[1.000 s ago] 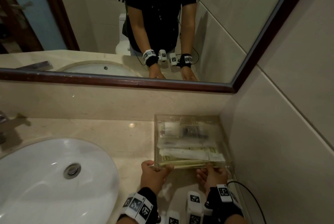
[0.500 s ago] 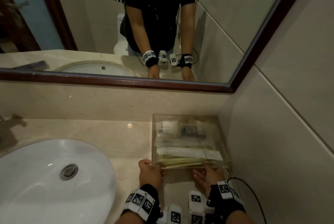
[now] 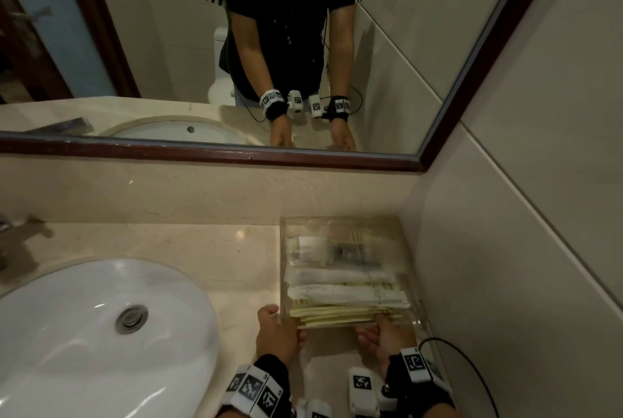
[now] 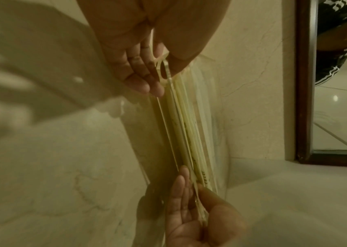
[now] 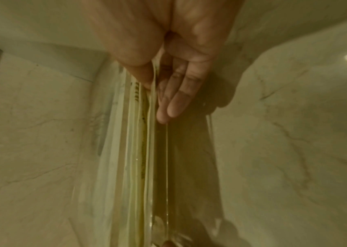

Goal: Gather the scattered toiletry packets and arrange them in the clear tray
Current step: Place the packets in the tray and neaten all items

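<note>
The clear tray (image 3: 282,269) sits on the counter in the corner by the right wall. Several pale toiletry packets (image 3: 347,294) lie stacked flat inside it. My left hand (image 3: 278,333) pinches the tray's near left corner, thumb on top and fingers underneath. My right hand (image 3: 387,336) pinches the near edge further right in the same way. In the left wrist view my left hand (image 4: 147,55) and right hand (image 4: 191,208) both clamp the tray edge (image 4: 168,117). The right wrist view shows my right hand (image 5: 168,75) on the tray (image 5: 162,158) beside the packets (image 5: 134,150).
A white sink (image 3: 101,333) fills the counter's left side, with a faucet (image 3: 13,232) at the far left. A framed mirror (image 3: 303,47) hangs above the backsplash. The tiled wall (image 3: 505,283) stands close on the right, and a black cable (image 3: 472,367) trails from my right wrist.
Both hands keep their hold on the tray's near edge. My left thumb has drawn back from over the edge toward the left corner. The tray has barely shifted.
</note>
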